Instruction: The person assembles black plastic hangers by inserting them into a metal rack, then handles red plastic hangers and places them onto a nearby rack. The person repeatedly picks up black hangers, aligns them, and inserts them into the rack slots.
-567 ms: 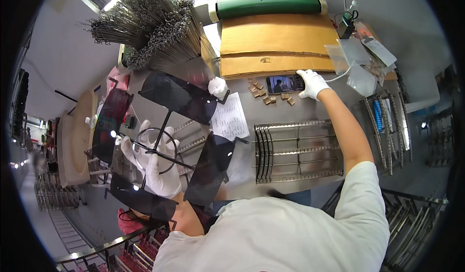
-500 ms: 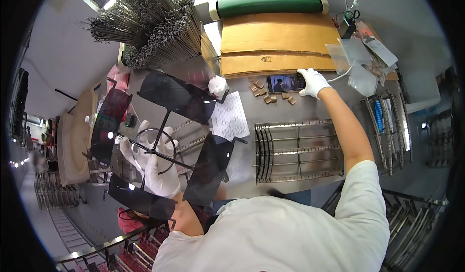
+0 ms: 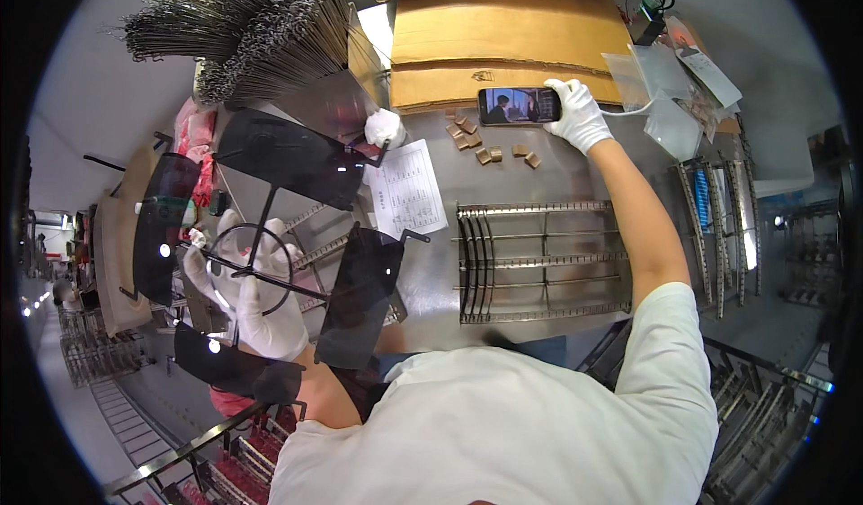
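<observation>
My left hand (image 3: 256, 303), in a white glove, is closed around a black wire frame (image 3: 261, 258) with a ring and crossing rods. Four dark, curved, tinted panels, one of them a dark panel (image 3: 289, 157) at the top, hang around it on the rod ends. The frame partly covers my fingers. My right hand (image 3: 580, 117), also gloved in white, grips the right end of a phone (image 3: 520, 106). A video picture is on its lit screen, and its upper edge overlaps the near edge of the cardboard (image 3: 512, 33).
Small brown blocks (image 3: 485, 155) lie below the phone. A metal slotted rack (image 3: 544, 262) holds several thin dark panels on its left side. A printed sheet (image 3: 409, 190) and a white wad (image 3: 385, 128) lie mid-table. Many wire hooks (image 3: 261, 47) fill a bin at upper left.
My right hand has closed on the phone's end and brought it up and slightly away, over the cardboard's edge. The phone looks larger. My left hand still holds the frame; the whole view has shifted.
</observation>
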Demonstrator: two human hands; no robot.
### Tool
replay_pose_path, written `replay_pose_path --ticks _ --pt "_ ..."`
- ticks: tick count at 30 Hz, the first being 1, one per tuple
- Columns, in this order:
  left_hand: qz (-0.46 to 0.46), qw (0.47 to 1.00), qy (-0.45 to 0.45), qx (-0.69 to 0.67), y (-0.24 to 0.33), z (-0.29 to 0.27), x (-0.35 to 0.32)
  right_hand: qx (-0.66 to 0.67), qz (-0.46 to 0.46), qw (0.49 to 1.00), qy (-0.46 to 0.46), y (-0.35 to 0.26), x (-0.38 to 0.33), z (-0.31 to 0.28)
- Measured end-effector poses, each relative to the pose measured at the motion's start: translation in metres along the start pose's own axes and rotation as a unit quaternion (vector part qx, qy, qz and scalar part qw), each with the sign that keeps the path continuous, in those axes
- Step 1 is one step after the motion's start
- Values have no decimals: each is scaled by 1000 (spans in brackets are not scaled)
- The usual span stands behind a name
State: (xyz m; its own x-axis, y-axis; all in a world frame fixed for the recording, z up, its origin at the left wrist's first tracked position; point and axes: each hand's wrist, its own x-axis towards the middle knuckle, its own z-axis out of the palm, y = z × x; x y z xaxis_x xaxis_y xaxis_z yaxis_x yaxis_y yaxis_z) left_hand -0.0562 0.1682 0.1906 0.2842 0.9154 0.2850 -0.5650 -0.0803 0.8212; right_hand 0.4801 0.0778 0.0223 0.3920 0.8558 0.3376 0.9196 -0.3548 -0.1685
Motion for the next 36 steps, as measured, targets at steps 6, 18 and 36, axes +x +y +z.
replay_pose_path --ticks 6,18,36 --pt "-5 1000 22 11 7 -4 -3 2 43 995 -86 -5 8 0" --pt "3 1000 30 4 13 -8 0 -112 42 989 -89 -18 8 -22" --pt "76 987 -140 -3 -79 128 23 498 99 840 -188 -246 -87 -171"
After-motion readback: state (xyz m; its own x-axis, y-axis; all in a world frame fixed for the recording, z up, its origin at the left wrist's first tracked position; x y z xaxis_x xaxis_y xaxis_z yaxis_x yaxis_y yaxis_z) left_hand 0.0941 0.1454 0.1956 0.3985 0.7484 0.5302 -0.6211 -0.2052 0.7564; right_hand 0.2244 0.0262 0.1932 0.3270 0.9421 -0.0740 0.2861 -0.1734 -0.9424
